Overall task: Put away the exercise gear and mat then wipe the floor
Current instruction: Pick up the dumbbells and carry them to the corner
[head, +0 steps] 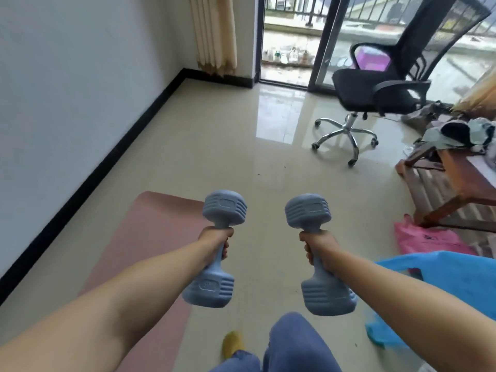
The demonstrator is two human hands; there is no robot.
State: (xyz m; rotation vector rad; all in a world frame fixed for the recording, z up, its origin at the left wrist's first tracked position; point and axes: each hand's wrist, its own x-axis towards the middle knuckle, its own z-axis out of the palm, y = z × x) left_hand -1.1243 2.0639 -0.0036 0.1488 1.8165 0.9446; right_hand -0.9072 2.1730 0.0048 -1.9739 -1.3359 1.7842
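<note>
Legs: blue trousers point(292, 345) are seen at the bottom edge, with a yellow slipper point(233, 343) just beside them on the floor.
Left hand: the left hand point(216, 242) is clenched round the handle of the left dumbbell point(214, 251) — the fingers are wrapped fully about it, and the forearm is stretched forward.
Right hand: the right hand point(318, 247) is clenched round the handle of the right dumbbell point(319, 253) in the same way.
Dumbbells: both grey-blue weights are held in the air above the floor, roughly upright and tilted slightly, one ribbed head above each fist and one below; they are kept apart from each other.
Mat: a pink mat point(150, 245) is laid flat on the floor point(214, 146) to the left, under the left forearm, near the white wall point(80, 76).
Bags: a blue plastic bag point(442, 280) is seen under the right forearm; a pink bag point(426, 237) lies just beyond it.
Bench: a wooden bench point(456, 178) is placed at the right edge, with clothes point(461, 132) piled on its far end.
Chair: a black office chair point(383, 84) is set further off, before the glass door point(284, 38).
Curtain: a cream curtain point(214, 33) is hung in the far corner — beside the door.
</note>
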